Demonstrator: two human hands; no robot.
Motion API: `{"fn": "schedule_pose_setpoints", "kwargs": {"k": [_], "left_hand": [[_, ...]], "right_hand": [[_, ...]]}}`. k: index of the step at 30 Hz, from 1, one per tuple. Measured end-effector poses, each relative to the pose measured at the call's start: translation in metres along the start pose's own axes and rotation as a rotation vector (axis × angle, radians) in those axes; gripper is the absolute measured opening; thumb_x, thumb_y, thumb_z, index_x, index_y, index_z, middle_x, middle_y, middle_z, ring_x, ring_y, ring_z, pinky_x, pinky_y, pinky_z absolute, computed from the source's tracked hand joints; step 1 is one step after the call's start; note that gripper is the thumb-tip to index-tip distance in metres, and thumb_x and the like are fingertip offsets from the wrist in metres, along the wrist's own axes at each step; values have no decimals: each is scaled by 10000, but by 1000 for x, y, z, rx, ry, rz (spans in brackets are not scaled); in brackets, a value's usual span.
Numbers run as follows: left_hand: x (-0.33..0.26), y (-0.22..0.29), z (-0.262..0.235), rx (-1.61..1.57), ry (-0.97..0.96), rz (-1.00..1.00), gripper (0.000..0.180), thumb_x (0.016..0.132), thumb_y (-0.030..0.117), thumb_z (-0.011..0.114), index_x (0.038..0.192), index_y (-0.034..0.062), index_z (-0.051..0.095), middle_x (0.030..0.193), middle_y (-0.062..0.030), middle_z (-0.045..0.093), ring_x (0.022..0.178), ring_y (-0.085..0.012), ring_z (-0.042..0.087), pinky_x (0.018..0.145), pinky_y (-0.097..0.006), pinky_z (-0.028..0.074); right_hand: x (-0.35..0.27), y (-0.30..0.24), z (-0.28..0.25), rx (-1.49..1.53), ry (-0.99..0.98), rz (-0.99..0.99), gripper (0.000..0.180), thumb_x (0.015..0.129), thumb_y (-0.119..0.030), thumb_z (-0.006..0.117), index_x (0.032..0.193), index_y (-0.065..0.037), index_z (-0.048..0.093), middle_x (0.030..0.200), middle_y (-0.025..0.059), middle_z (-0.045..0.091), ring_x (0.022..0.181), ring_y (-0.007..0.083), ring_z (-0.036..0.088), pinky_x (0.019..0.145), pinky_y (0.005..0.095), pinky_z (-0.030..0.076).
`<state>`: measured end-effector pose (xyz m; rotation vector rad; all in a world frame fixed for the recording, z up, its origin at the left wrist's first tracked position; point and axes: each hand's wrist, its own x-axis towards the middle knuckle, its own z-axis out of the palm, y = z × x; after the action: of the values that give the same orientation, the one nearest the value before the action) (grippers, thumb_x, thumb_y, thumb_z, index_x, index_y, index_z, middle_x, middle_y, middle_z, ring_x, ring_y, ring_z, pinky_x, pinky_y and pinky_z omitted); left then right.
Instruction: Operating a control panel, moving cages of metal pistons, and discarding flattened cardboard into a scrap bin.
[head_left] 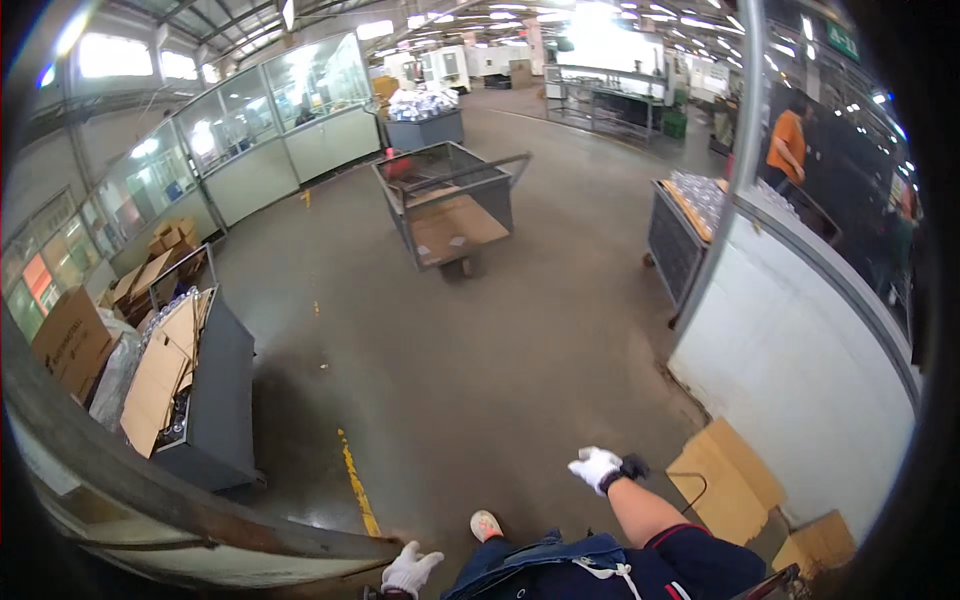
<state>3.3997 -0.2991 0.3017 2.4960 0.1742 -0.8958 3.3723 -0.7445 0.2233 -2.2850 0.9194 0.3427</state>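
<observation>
My left hand (pixel 411 572), in a white glove, hangs low beside the bottom end of a metal-framed partition (pixel 250 540). Its thumb and a finger stand apart, and I see nothing held in it. My right hand (pixel 596 467), also white-gloved, is out in front of my body over the floor. Its fingers are loosely bent and apart, with nothing visible in them. A dark strapped-on device (pixel 632 467) sits at that wrist. Farther ahead stands a grey wheeled cart (pixel 440 225) with open sides and a flat piece of cardboard (pixel 455 228) inside; neither hand touches it.
At left stands a grey bin (pixel 215 390) with cardboard sheets over shiny items. A loaded cart (pixel 675 245) stands at right behind a white low wall (pixel 800 330). Flattened cardboard (pixel 725 480) lies by that wall. A person in orange (pixel 786 145) is beyond it.
</observation>
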Motion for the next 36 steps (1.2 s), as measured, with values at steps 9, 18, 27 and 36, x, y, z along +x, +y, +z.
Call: {"fn": "schedule_pose_setpoints", "kwargs": {"k": [9, 18, 27, 36], "left_hand": [[158, 148, -142, 48, -7, 270, 872, 826, 640, 629, 1455, 64, 446, 1276, -135, 666, 1212, -296, 609, 1018, -350, 450], [311, 215, -210, 202, -109, 63, 824, 806, 651, 605, 1383, 70, 511, 1251, -134, 666, 1162, -302, 633, 982, -390, 478], [429, 246, -297, 101, 214, -150, 795, 733, 579, 715, 1299, 36, 583, 1299, -215, 619, 1212, -367, 590, 1004, -439, 480], [601, 220, -423, -260, 326, -222, 747, 856, 416, 723, 1436, 18, 473, 1296, -184, 633, 1171, -267, 602, 1012, -370, 446]], "right_hand": [[97, -9, 21, -491, -386, 163, 655, 803, -655, 572, 1178, -136, 711, 1221, 156, 682, 1155, 336, 635, 970, 431, 492], [325, -84, -22, -157, -39, 365, 725, 757, -569, 731, 1218, -12, 675, 1283, 201, 646, 1235, 330, 591, 1018, 402, 475], [560, -421, -143, 299, 331, -253, 800, 808, -518, 743, 1400, -32, 510, 1376, 202, 574, 1272, 348, 547, 1076, 414, 429], [646, -595, -224, 222, 708, -373, 729, 796, -483, 777, 1338, -39, 575, 1305, 179, 630, 1216, 343, 586, 1034, 423, 461]]}}
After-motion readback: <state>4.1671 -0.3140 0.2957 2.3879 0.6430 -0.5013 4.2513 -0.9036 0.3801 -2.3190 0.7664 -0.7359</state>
